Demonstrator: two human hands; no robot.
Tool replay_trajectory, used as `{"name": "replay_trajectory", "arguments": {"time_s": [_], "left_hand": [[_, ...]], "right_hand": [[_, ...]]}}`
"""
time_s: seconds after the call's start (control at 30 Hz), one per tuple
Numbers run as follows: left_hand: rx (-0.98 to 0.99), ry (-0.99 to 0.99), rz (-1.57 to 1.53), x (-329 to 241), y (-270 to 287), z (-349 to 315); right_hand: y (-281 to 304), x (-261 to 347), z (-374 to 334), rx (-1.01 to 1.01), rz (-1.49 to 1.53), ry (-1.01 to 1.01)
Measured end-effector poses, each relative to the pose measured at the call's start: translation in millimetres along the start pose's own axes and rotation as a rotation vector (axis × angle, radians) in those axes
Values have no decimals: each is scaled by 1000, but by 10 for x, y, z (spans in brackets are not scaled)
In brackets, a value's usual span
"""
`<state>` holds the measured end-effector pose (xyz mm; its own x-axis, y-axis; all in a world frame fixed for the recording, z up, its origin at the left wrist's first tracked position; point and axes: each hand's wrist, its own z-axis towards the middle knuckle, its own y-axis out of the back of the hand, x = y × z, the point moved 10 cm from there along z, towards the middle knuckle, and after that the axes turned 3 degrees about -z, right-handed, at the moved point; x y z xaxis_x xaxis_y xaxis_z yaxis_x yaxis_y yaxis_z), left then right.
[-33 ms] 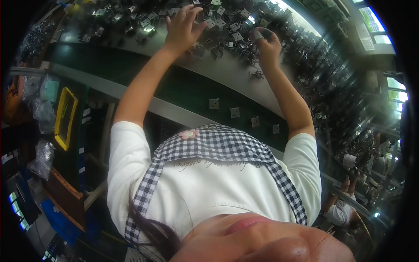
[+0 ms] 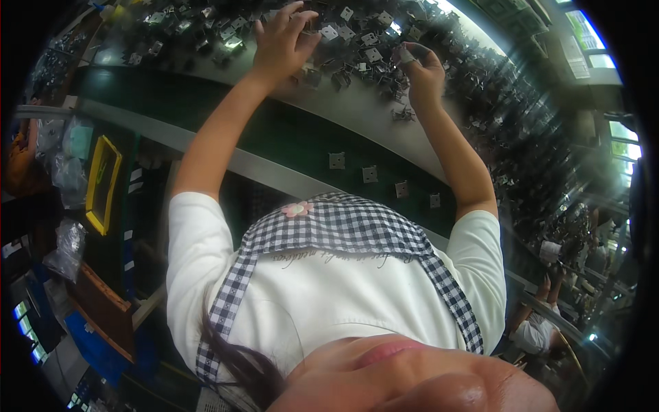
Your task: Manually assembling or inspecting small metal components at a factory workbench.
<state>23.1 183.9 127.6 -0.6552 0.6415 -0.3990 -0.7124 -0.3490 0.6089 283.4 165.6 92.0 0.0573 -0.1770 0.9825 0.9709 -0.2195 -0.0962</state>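
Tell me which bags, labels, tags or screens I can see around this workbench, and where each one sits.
Clear plastic bags of small parts: far left, crumpled and shiny.
Yellow-framed flat rectangular tray: left, beside the bags, dark inside.
Small white paper tags: left, on a dark upright edge by the tray.
Glowing blue-white screens: lower left corner, small, partly cut off.

**Small metal parts under both hands**

A heap of small metal parts [image 2: 357, 41] covers the pale worktop, grey and shiny, mostly square plates lying flat or tilted at odd angles. The left hand [image 2: 281, 38] rests spread on the heap, fingers curled into it. The right hand [image 2: 422, 69] pinches one small part [image 2: 405, 55] just above the pile. Four square plates [image 2: 384, 180] lie in a row on the green belt, apart from each other.
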Motion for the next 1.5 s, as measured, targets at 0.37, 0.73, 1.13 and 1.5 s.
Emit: {"name": "replay_trajectory", "arguments": {"time_s": [0.37,0.73,1.13,1.5], "left_hand": [[179,37,66,-296,25,-710],[108,334,-522,-751,313,-1109],[1,288,-644,-1061,351,-1196],[305,424,-931,-953,68,-1218]], "right_hand": [[-495,-30,-1013,327,107,-413],[-870,-255,-1309,578,48,-639],[-776,-295,-1390,492,-34,-559],[-1031,-401,-1719,738,159,-765]]}}
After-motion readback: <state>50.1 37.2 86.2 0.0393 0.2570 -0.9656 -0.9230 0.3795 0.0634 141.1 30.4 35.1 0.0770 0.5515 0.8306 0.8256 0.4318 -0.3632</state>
